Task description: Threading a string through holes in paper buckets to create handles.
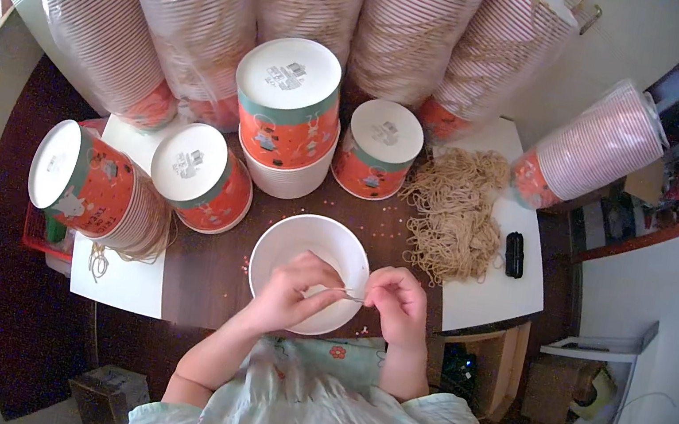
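Observation:
An open white paper tub [264, 246] stands near the table's front edge, its mouth facing up. Over its near right rim my two hands meet. My left hand [294, 293] pinches a thin pale strand [354, 297] between thumb and finger. On the other end of that short strand my right hand [398, 305] is closed, its fingertips bunched together. The strand is too fine to tell whether it is string or something else. A tangled heap of tan string [453, 218] lies to the right, beyond my right hand.
Upside-down orange paper tubs stand close by: a tall stack [291, 127], two shorter ones [374, 164] [203, 194], and a leaning stack [105, 191] at left. Several plastic-wrapped tub stacks [307, 0] line the back. A small black object [515, 255] lies right. Tiny crumbs dot the brown tabletop [207, 280].

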The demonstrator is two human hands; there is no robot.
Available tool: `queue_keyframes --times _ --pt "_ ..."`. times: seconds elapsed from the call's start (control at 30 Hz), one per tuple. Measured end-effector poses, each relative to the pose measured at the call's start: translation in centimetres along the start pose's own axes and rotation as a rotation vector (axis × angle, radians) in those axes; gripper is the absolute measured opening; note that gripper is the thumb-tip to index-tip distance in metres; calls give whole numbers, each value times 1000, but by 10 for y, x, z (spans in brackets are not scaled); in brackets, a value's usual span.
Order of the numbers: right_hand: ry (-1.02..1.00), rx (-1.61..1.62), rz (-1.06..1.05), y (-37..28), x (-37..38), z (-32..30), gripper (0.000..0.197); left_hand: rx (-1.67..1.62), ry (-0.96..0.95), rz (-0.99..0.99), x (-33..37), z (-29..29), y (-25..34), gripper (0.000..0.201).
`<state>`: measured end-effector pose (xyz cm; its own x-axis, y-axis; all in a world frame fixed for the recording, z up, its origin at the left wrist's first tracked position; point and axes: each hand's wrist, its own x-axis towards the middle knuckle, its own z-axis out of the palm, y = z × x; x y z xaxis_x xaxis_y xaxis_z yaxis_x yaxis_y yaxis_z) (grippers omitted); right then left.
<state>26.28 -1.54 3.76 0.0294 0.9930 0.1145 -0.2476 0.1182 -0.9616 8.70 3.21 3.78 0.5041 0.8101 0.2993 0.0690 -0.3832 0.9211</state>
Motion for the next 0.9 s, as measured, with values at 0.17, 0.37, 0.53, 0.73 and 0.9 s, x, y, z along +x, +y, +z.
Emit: queue_keyframes --times 0.17,0.37,0.53,0.73,0.9 --pt "2 424 44 -7 1 -12 7 197 170 -75 -7 -23 -10 7" --pt "158 400 46 -13 -2 -37 9 271 222 -150 -15 -47 -11 8" --pt "167 402 -33 -14 -2 -47 7 323 246 -148 -19 -59 -13 7" --pt "175 480 -119 -20 -3 -63 9 394 224 -173 -23 -72 -13 6" --pt "254 515 -254 -22 -2 -77 9 401 183 -186 -28 -76 -15 6"
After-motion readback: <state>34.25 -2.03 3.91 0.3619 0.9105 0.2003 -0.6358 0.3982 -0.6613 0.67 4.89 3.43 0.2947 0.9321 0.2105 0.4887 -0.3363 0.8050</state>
